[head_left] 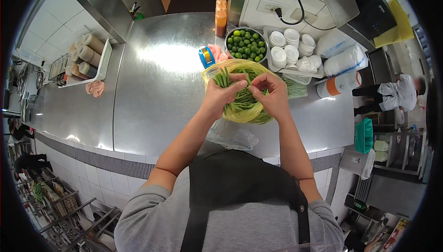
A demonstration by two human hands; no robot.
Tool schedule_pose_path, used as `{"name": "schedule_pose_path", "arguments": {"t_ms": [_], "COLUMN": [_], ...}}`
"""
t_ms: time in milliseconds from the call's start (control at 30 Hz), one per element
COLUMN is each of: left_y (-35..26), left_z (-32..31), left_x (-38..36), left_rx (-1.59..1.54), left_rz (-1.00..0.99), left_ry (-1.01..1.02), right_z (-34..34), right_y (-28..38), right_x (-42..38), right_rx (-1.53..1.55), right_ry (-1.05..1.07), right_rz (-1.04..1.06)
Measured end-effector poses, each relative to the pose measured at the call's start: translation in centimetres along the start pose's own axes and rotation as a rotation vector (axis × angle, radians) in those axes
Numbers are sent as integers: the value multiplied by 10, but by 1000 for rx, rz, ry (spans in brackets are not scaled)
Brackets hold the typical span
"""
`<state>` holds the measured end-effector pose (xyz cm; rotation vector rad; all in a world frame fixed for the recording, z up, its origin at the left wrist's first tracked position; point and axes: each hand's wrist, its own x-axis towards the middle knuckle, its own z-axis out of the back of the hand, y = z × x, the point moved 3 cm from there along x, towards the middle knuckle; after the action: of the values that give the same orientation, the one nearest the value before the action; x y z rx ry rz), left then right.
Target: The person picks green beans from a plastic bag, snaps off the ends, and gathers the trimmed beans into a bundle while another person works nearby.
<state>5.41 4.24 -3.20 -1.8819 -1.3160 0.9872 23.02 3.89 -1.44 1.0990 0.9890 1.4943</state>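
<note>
A steel counter [157, 81] is supporting a yellow bag [213, 70], which is lying open just below a bowl of limes [246, 44] and holding green beans [244, 99]. Above the bag, the left hand [220, 96] is gripping a bunch of beans [223, 78] upright, while the right hand [270, 93] is pinching its thumb and fingers together at a bean [248, 79] beside the bunch.

There are two bare hands [273, 96], one bag [249, 115] of green beans [221, 77], one bowl [226, 48] of limes [245, 43] and one bottle basket [104, 65].
</note>
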Motion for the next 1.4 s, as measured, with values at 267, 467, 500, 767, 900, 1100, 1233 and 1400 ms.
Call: {"name": "schedule_pose_path", "arguments": {"t_ms": [267, 467, 500, 767, 900, 1100, 1233, 1400], "left_y": [-2, 0, 4, 5, 6, -6, -1, 8], "left_z": [2, -8, -5, 5, 28, 31, 32, 47], "left_x": [0, -4, -2, -1, 18, 18, 18, 27], "left_rx": [244, 405, 363, 308, -248, -457, -508, -652], "left_rz": [-85, -81, -72, 23, -38, -28, -32, 13], "left_ry": [31, 79, 77, -21, -13, -43, 7, -192], "right_z": [1, -2, -3, 14, -3, -24, -28, -12], "right_y": [20, 23, 26, -2, -23, -11, -3, 14], "right_x": [5, 8, 9, 15, 2, -15, -11, -1], "right_rx": [-27, -162, -227, -508, -40, 175, 129, 485], "right_ry": [-13, -16, -54, -36, 197, 270, 250, 41], "right_rz": [-47, 131, 217, 96, -109, -160, -144, 79]}}
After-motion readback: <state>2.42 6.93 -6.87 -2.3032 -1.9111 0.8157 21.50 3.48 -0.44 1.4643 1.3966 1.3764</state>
